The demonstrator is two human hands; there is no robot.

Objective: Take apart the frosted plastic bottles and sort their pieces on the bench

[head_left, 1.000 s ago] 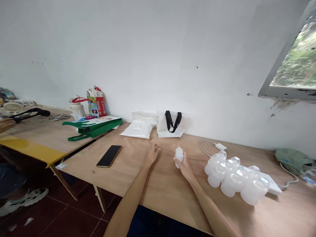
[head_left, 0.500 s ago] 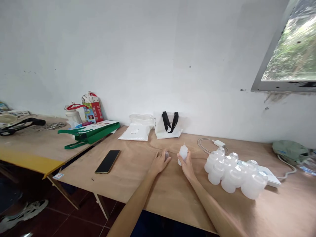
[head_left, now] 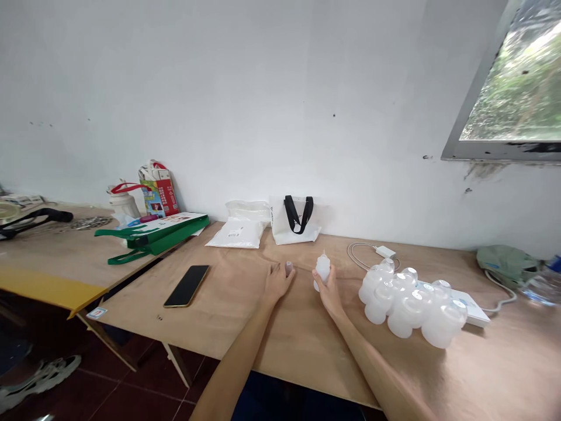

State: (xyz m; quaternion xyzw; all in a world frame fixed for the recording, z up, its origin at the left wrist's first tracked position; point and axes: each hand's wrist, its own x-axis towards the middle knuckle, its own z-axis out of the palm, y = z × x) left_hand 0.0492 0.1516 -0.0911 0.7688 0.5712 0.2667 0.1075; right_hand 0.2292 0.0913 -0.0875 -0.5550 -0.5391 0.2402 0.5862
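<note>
My right hand is wrapped round a small translucent white squeeze bottle with a pointed nozzle, held upright just above the wooden table. My left hand rests on the table a little to the left of it, fingers curled round a small greyish cap-like object at the fingertips. The two hands are a short gap apart. A cluster of several identical translucent bottles lies on its side to the right of my right hand.
A black phone lies to the left. At the wall stand a white bag with black handles and white packets. A charger and cable, a white box, a green cloth; green bag on the neighbouring table.
Both hands have shifted slightly; my left hand drew closer to the bottle in my right hand, bringing the small object at its fingertips into view. The camera has panned a little to the left.
</note>
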